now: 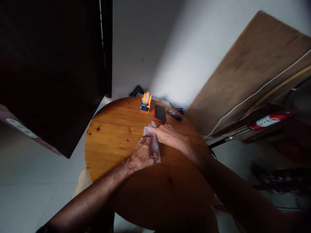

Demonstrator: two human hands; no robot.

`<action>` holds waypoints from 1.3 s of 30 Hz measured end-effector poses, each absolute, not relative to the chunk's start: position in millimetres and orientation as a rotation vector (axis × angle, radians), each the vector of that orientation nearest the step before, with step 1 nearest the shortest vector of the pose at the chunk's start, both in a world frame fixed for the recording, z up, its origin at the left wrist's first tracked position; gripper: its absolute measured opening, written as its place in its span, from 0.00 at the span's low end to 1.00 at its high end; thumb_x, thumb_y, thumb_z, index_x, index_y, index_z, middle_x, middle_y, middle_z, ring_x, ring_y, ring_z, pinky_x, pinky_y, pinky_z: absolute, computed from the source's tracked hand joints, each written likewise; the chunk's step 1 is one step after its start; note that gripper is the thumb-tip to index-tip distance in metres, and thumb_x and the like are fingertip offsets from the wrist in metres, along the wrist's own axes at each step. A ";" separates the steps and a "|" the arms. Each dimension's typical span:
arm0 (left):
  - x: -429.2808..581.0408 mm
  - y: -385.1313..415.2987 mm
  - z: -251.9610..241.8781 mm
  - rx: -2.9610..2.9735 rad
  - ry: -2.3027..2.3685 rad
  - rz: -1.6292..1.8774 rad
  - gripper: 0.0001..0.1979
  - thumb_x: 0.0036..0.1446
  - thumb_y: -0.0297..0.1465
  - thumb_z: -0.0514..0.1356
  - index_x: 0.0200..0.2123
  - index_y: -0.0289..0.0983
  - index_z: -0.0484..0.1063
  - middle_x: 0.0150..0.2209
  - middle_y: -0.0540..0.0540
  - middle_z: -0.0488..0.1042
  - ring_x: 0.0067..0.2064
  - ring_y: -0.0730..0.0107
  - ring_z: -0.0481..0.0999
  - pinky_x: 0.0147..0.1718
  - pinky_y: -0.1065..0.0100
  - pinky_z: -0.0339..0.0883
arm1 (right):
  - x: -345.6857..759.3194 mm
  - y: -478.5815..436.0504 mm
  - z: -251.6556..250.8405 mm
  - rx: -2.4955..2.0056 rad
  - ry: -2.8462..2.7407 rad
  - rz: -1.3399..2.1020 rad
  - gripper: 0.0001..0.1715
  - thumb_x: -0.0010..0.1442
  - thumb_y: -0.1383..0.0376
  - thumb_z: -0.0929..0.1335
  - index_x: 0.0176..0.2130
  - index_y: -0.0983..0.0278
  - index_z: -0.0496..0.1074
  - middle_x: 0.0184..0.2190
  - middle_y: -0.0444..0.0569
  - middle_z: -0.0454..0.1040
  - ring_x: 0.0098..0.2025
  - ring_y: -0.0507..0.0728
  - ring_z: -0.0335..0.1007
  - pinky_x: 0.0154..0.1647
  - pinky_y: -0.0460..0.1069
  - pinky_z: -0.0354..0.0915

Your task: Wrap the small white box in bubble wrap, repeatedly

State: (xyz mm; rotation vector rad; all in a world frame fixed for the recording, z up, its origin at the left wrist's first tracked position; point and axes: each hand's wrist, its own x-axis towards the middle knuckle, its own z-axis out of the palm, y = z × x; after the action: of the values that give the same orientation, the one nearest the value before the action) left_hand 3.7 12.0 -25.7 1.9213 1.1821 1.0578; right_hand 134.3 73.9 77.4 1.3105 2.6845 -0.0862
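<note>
A small bundle of clear bubble wrap (155, 147) lies on the round wooden table (109, 139). What it encloses, if anything, I cannot make out. My left hand (144, 151) grips the near part of the wrap from the left, fingers curled over it and thumb near its lower end. At the far end, my right hand (166, 133) reaches in from the right and pinches the wrap. Beyond the hands stand an orange and blue tape dispenser (145, 103) and a dark flat device with a red edge (160, 113), like a phone.
Right of the red-edged device is a dark object (177, 115), partly pixelated. A white wall (141, 42) rises behind the table. A brown board (243, 64) leans at the right, near a red-handled pole (269, 120). Dark furniture (53, 64) stands left.
</note>
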 end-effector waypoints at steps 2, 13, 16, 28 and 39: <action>3.4 10.7 -23.7 1.931 1.167 1.055 0.35 0.46 0.28 0.59 0.60 0.31 0.58 0.59 0.31 0.66 0.63 0.47 0.64 0.62 0.48 0.61 | 137.8 85.8 65.4 1.313 2.724 -0.069 0.15 0.60 0.75 0.62 0.39 0.59 0.72 0.37 0.49 0.75 0.29 0.54 0.67 0.31 0.50 0.58; -5.7 -3.6 -7.3 2.338 1.288 0.942 0.29 0.50 0.30 0.59 0.57 0.34 0.69 0.57 0.36 0.69 0.55 0.47 0.65 0.53 0.47 0.64 | 144.2 100.5 43.0 1.454 2.791 -0.205 0.25 0.56 0.75 0.67 0.52 0.60 0.72 0.35 0.50 0.79 0.35 0.58 0.73 0.35 0.50 0.59; -6.0 -3.8 -8.1 2.342 1.291 0.910 0.24 0.52 0.30 0.58 0.53 0.32 0.73 0.53 0.36 0.72 0.53 0.48 0.67 0.53 0.48 0.65 | 155.4 100.6 40.8 1.722 2.833 -0.287 0.35 0.58 0.74 0.66 0.63 0.59 0.62 0.36 0.48 0.79 0.37 0.58 0.74 0.38 0.50 0.61; -4.2 -2.3 -18.3 2.321 1.252 0.999 0.21 0.54 0.29 0.57 0.51 0.33 0.73 0.51 0.38 0.73 0.52 0.51 0.68 0.53 0.49 0.66 | 157.1 103.8 0.4 2.470 2.389 -1.565 0.21 0.52 0.60 0.72 0.45 0.64 0.71 0.28 0.43 0.73 0.25 0.51 0.66 0.20 0.44 0.57; -5.1 -7.2 -9.1 2.408 1.258 0.940 0.18 0.57 0.29 0.56 0.50 0.32 0.73 0.51 0.38 0.74 0.51 0.52 0.68 0.53 0.48 0.66 | 153.3 114.5 -17.8 2.364 2.528 -1.824 0.09 0.44 0.63 0.71 0.24 0.63 0.67 0.20 0.36 0.65 0.24 0.49 0.56 0.25 0.44 0.52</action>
State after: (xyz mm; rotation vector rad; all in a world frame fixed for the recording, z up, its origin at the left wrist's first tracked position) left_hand -5.1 -7.2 -9.1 2.4081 1.2578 0.9405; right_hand 153.3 114.5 -17.8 2.3636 2.5281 -1.8237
